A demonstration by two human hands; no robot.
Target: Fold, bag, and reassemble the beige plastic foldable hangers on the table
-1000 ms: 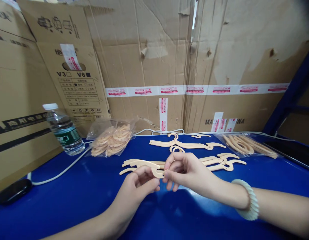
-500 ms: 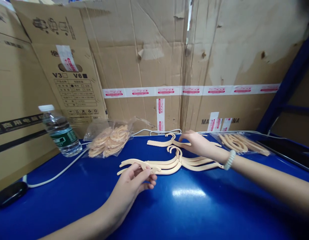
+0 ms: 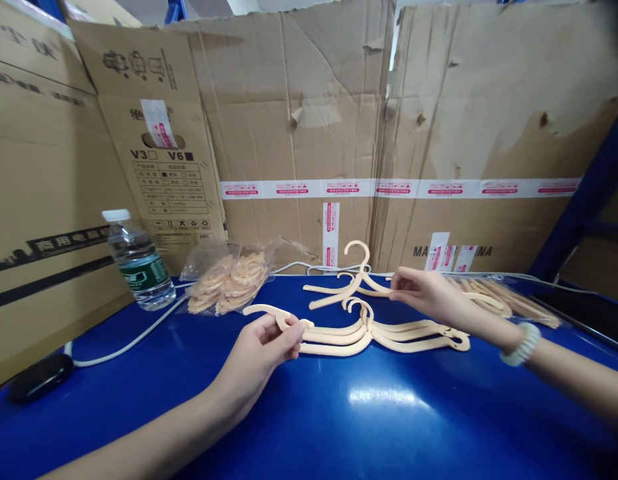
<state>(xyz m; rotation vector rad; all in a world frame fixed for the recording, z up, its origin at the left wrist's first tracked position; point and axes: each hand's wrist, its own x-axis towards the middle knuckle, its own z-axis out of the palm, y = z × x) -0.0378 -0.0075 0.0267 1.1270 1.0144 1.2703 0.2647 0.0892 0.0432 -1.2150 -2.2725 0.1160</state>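
Small cream plastic hangers lie on a blue table [image 3: 339,413]. My left hand [image 3: 261,353] is closed on the left arm of a curved hanger piece [image 3: 261,311] at the left end of a stack of hangers [image 3: 389,330]. My right hand [image 3: 429,297], with a pale bead bracelet on its wrist, pinches the right arm of one hanger [image 3: 351,280] and holds it tilted up off the table, hook pointing upward, just behind the stack.
A clear bag of cream parts [image 3: 229,280] and a water bottle [image 3: 136,260] stand at the back left. Another bag of long parts [image 3: 503,300] lies at the back right. A white cable [image 3: 129,340] runs to a black device [image 3: 36,377]. Cardboard boxes [image 3: 313,133] wall the back and left.
My right hand reached from the middle to the back hanger, took hold of it and lifted it off the table. My left hand stayed at the stack's left end, gripping a hanger piece.
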